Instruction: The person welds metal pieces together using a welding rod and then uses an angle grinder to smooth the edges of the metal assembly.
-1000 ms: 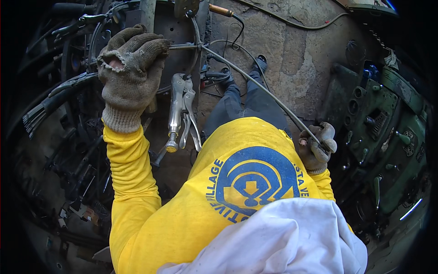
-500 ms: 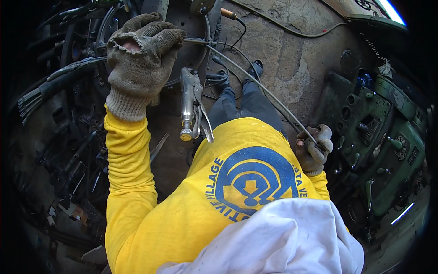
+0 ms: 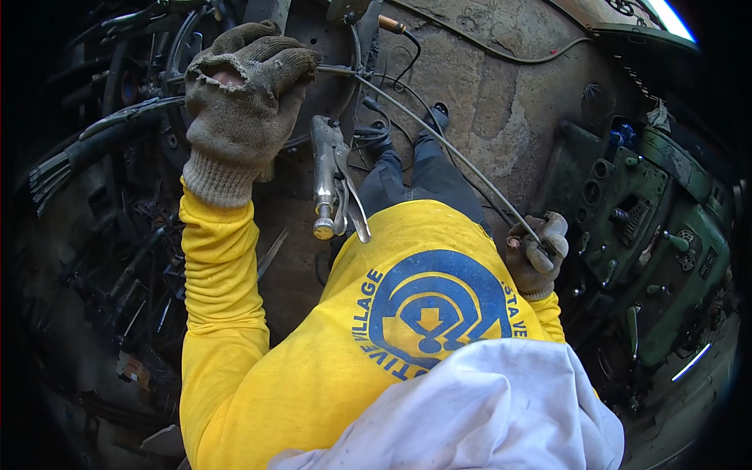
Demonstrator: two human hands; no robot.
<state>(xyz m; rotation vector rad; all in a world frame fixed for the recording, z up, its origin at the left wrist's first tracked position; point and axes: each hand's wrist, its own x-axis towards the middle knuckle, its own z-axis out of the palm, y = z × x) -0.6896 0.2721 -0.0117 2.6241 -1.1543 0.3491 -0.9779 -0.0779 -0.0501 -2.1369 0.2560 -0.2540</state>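
A long thin metal rod (image 3: 462, 157) runs from my left hand (image 3: 247, 102) down to my right hand (image 3: 538, 254). Both hands wear worn knit gloves, and the left one has a torn hole at its back. My left fingers curl over the rod at a dark round metal plate (image 3: 317, 90); their undersides are hidden. Near my right hip, the other hand is closed around the rod's near end. Silver locking pliers (image 3: 325, 168) hang just right of my left wrist, their jaws at the plate's edge; what they clamp is not clear.
Curved bars and a bundle of rods (image 3: 59, 172) crowd the left side. A green machine (image 3: 666, 251) with levers stands at right. A cable (image 3: 501, 53) crosses the stone floor beyond my feet, near a torch-like copper-coloured handle (image 3: 392, 24).
The locking pliers have shifted slightly to the right at their lower end. Both hands keep nearly the same place on the rod.
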